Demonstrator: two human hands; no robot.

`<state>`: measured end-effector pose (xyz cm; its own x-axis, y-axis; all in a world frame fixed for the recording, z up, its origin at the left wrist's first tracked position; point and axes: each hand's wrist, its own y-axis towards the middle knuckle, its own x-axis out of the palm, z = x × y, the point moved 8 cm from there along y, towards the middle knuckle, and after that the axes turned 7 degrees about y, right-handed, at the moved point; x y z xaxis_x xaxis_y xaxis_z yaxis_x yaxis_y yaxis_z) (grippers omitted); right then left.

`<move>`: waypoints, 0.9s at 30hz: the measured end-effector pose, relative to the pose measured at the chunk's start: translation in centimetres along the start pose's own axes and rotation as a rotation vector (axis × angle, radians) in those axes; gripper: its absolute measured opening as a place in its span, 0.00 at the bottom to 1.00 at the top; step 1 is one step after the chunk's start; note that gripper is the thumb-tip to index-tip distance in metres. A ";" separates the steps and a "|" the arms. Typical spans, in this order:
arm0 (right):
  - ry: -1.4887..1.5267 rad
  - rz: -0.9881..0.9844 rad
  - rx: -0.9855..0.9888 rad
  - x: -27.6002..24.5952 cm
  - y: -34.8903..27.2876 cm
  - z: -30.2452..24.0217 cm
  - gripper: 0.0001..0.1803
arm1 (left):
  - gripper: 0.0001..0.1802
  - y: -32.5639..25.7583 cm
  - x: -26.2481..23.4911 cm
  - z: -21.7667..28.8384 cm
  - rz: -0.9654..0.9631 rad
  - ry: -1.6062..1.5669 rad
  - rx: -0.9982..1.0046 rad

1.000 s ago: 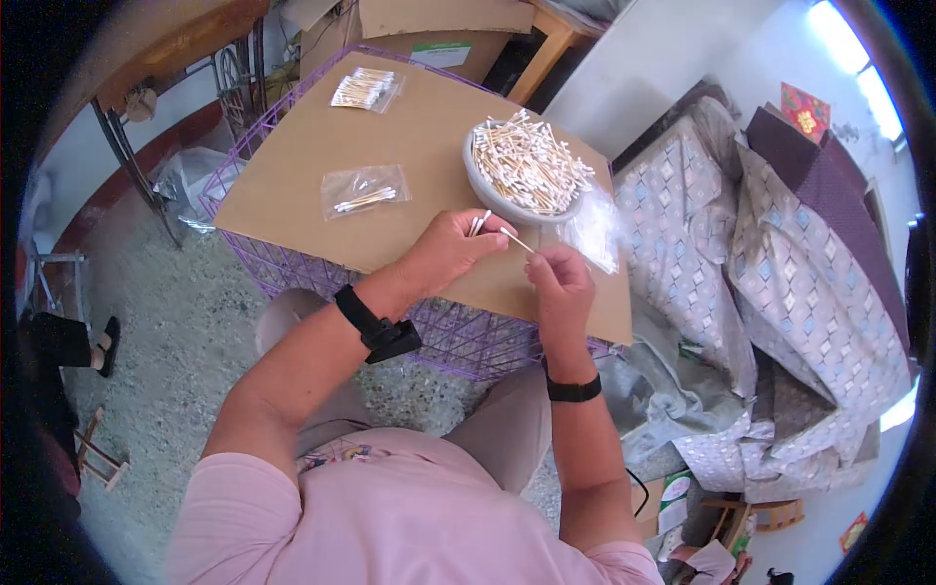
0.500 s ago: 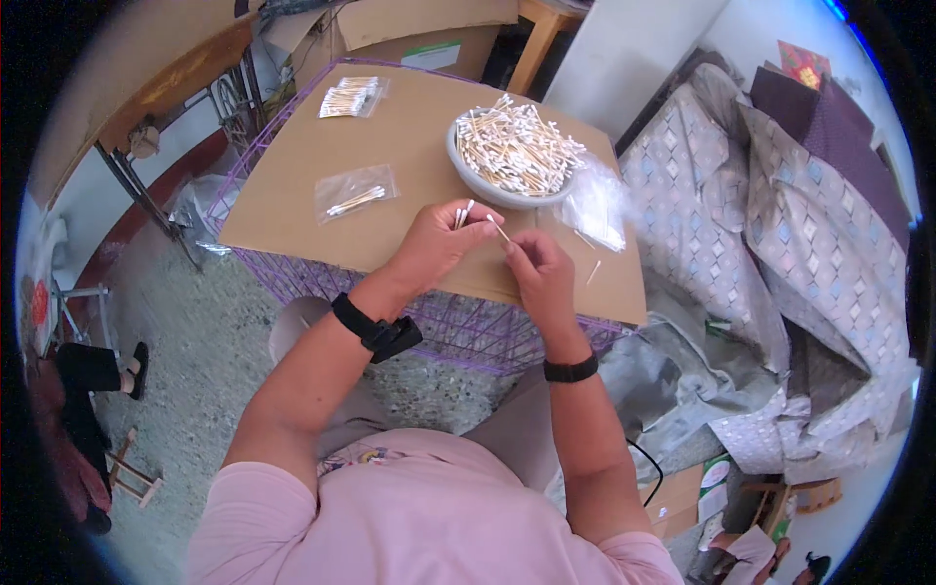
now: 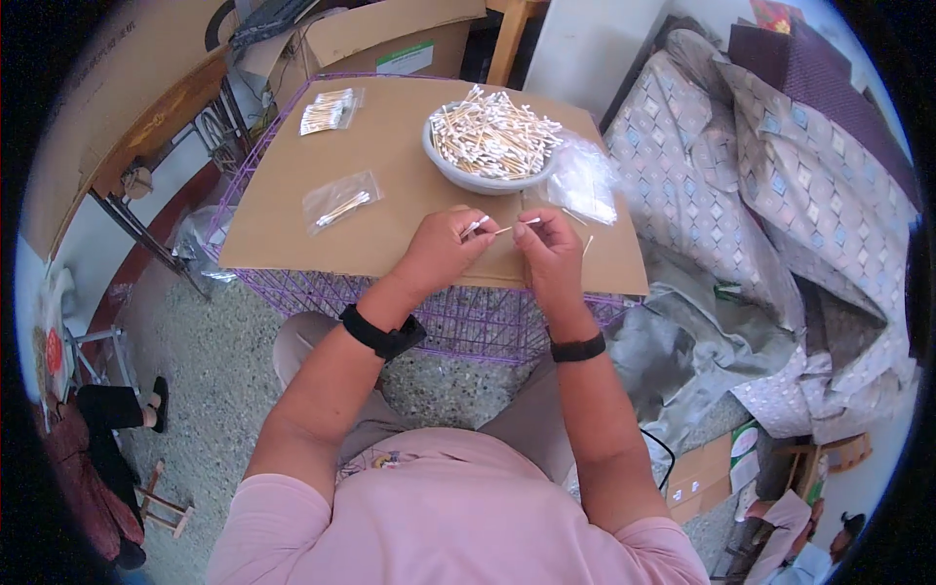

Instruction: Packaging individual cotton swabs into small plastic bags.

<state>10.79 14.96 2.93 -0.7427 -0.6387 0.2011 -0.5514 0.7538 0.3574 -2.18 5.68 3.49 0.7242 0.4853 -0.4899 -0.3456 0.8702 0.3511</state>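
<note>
Over the near edge of the cardboard-topped table, my left hand (image 3: 441, 252) is closed on a few cotton swabs (image 3: 475, 225), their white tips showing at its fingers. Close beside it, my right hand (image 3: 550, 255) pinches a single cotton swab (image 3: 504, 231) that spans the gap between the two hands. Just beyond them stands a grey bowl (image 3: 458, 177) heaped with cotton swabs (image 3: 495, 134). A clear plastic bag (image 3: 339, 201) with a few swabs on it or in it lies to the left; I cannot tell which. Farther back is a bag packed with swabs (image 3: 330, 111).
A stack of clear plastic bags (image 3: 585, 185) lies right of the bowl, with loose swabs (image 3: 588, 246) nearby. The cardboard sheet (image 3: 390, 127) rests on a purple wire frame (image 3: 468, 317). Patterned cloth (image 3: 702, 185) is draped at the right. Other people sit at the lower left and lower right.
My right hand has turned and risen, its fingers now level with my left hand's. The swab between the hands lies flatter. The whole view has shifted slightly.
</note>
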 end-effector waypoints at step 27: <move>-0.446 -0.206 -0.102 2.8 -0.4 -0.6 0.06 | 0.07 0.1 -0.4 -1.6 0.004 -0.543 -0.120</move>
<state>9.21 12.76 3.88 -0.7244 -0.6280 -0.2845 -0.6805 0.5853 0.4408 -3.47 5.65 2.42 0.9154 0.4026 0.0043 -0.3915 0.8874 0.2435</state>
